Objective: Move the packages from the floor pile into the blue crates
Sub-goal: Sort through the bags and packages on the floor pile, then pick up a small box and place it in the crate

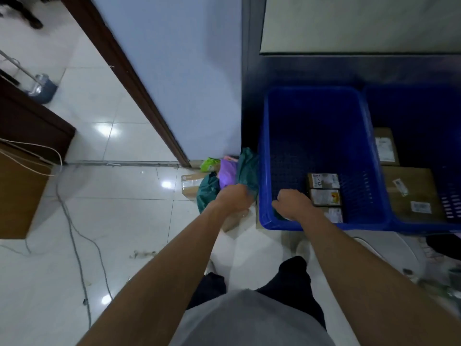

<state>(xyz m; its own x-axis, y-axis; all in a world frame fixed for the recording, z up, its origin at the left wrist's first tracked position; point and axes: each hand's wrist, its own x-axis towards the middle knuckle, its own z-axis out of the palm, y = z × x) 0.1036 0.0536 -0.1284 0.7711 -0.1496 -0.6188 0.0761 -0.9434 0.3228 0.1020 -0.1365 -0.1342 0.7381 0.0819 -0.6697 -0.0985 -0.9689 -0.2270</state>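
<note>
Packages [228,171] lie piled on the floor [124,221] beside the crate [265,136]; left hand [234,197] bunches a green bag [248,168], likely light, soft, slippery, best taken by gathered slack; right hand [293,204] curls inside the crate, grasp indeterminate.

Two blue crates [314,96] [429,224] stand at right: three small labelled boxes [323,181] [325,197] [334,214] in the centre one, two brown cartons [385,146] [409,193] in the other. At centre lie two teal bags [248,168] [207,192], one purple bag [227,171], one lime-green packet [209,164], two floor cartons [190,184] [233,219].
</note>
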